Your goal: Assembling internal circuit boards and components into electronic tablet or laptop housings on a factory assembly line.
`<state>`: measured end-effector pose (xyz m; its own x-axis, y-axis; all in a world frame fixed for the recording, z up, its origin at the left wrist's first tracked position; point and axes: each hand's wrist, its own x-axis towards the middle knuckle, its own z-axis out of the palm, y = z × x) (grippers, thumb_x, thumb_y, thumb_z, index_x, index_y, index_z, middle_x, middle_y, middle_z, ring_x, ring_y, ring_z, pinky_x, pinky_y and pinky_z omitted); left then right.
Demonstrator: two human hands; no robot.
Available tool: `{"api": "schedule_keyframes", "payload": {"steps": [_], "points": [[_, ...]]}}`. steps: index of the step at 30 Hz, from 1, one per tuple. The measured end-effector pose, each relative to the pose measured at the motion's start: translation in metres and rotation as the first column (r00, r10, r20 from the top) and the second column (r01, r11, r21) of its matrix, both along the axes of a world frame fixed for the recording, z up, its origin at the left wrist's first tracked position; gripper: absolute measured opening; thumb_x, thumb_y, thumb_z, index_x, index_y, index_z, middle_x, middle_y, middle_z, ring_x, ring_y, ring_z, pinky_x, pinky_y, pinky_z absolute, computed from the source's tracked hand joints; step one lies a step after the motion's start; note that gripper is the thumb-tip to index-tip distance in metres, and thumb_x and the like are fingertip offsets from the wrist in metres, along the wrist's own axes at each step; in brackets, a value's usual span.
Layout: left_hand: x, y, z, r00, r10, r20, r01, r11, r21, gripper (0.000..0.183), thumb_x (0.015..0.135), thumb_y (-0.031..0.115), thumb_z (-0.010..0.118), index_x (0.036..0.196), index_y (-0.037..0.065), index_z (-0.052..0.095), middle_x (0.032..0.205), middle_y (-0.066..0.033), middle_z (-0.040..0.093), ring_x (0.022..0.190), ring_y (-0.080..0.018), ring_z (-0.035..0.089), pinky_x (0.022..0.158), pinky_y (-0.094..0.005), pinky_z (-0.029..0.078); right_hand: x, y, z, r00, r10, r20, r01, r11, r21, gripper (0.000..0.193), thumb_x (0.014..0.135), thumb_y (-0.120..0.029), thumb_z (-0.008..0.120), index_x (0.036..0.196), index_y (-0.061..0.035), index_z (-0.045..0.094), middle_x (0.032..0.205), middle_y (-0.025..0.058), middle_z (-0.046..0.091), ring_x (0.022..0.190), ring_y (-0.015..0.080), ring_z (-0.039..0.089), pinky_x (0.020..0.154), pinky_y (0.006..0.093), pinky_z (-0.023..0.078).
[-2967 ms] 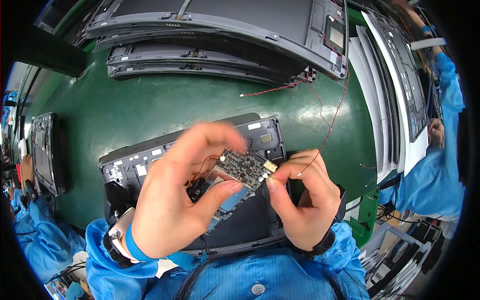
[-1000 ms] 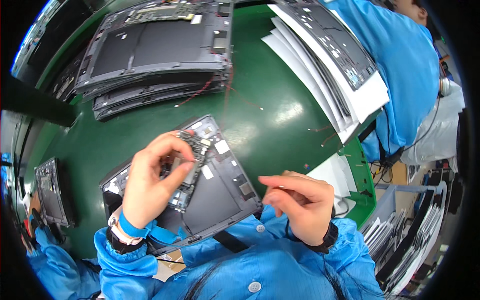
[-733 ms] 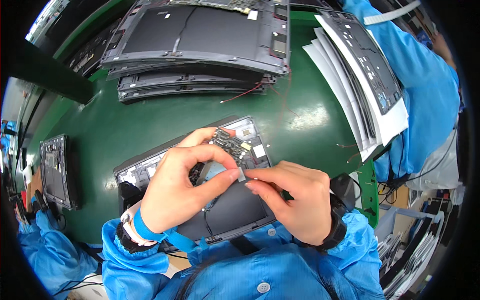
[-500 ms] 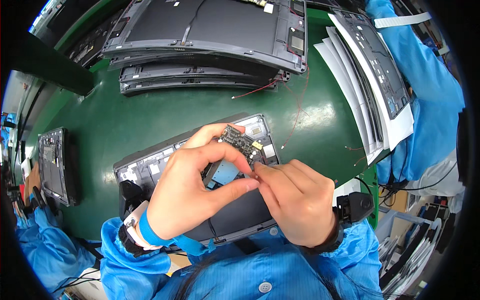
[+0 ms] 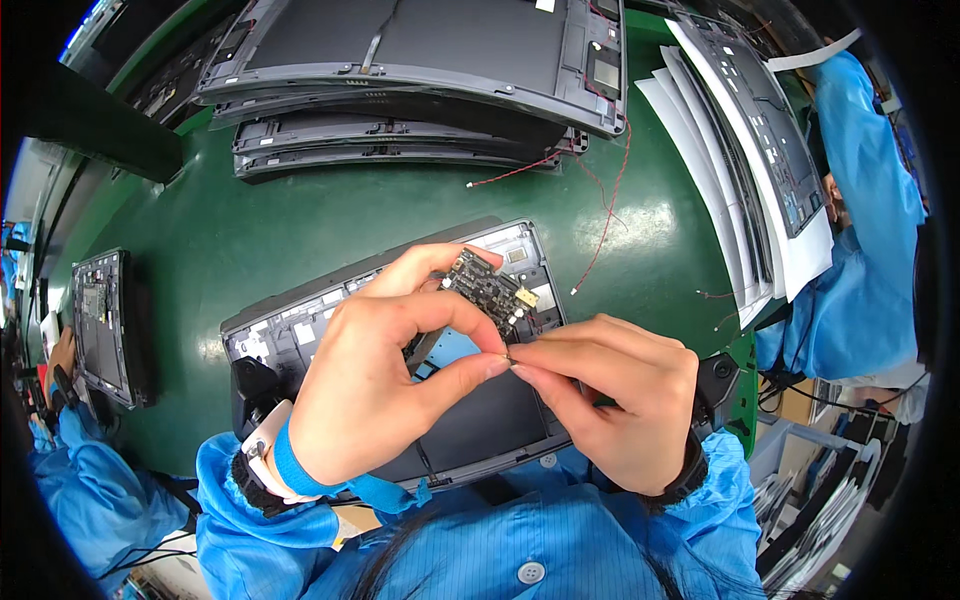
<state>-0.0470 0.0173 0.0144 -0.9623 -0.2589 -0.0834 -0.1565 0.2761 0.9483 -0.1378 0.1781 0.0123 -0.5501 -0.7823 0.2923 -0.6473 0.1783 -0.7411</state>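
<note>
My left hand [image 5: 385, 375] holds a small dark circuit board [image 5: 487, 292] by its edges, raised above a grey back cover [image 5: 300, 325] that lies on the green table. My right hand [image 5: 615, 400] pinches something tiny at the board's lower corner, its fingertips meeting my left thumb there. A light blue patch [image 5: 452, 350] shows inside the cover under my hands. Both forearms wear blue sleeves, and a blue band circles my left wrist.
Several grey back covers [image 5: 400, 90] are stacked at the far side, with thin red wires [image 5: 600, 210] trailing from them. More panels with white sheets [image 5: 740, 170] lean at the right. Other people in blue work at the left [image 5: 70, 460] and right [image 5: 860, 230].
My right hand came back from the right to the board. The view tilted, and both hands now pinch close together at the board's lower corner.
</note>
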Motion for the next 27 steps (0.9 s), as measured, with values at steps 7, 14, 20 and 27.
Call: {"api": "schedule_keyframes", "payload": {"steps": [7,14,20,27], "points": [[0.001,-0.003,-0.001,0.998,-0.012,0.059,0.005,0.993,0.119,0.018,0.071,-0.009,0.064,0.088,-0.004,0.064,0.111,-0.0145,0.056,0.108,-0.0203,0.052,0.094,-0.0317,0.039,-0.005,0.004,-0.008,0.956,-0.096,0.276,0.105,0.994,-0.015,0.015,0.066,0.003,0.07,0.078,-0.004,0.067,0.073,0.0047,0.065,0.054,0.0121,0.052,0.046,0.023,0.039],[-0.002,-0.001,0.004,0.985,0.051,0.163,-0.101,0.943,0.316,0.02,0.075,-0.013,0.061,0.094,-0.01,0.06,0.098,-0.0104,0.057,0.092,-0.0145,0.057,0.082,-0.0263,0.045,0.001,0.005,-0.026,0.922,-0.16,0.353,0.2,0.977,-0.079,0.014,0.067,0.003,0.07,0.078,-0.0033,0.066,0.073,0.0033,0.065,0.053,0.0094,0.047,0.044,0.0213,0.035],[-0.002,0.001,0.004,0.988,0.055,0.148,-0.098,0.949,0.301,0.019,0.075,-0.013,0.061,0.093,-0.01,0.06,0.098,-0.0107,0.056,0.09,-0.0135,0.056,0.08,-0.0253,0.045,0.004,0.003,-0.028,0.896,-0.161,0.414,0.221,0.97,-0.101,0.011,0.069,0.003,0.069,0.078,-0.0022,0.065,0.074,0.0032,0.065,0.052,0.0088,0.046,0.044,0.0209,0.034],[0.002,0.003,0.001,0.992,0.08,0.092,-0.101,0.961,0.256,0.018,0.074,-0.013,0.062,0.092,-0.01,0.061,0.101,-0.0113,0.054,0.09,-0.0135,0.056,0.08,-0.0254,0.046,0.005,0.002,-0.029,0.899,-0.166,0.406,0.226,0.969,-0.104,0.011,0.069,0.003,0.069,0.079,-0.0024,0.065,0.074,0.0036,0.065,0.053,0.0087,0.046,0.044,0.0211,0.034]]}}
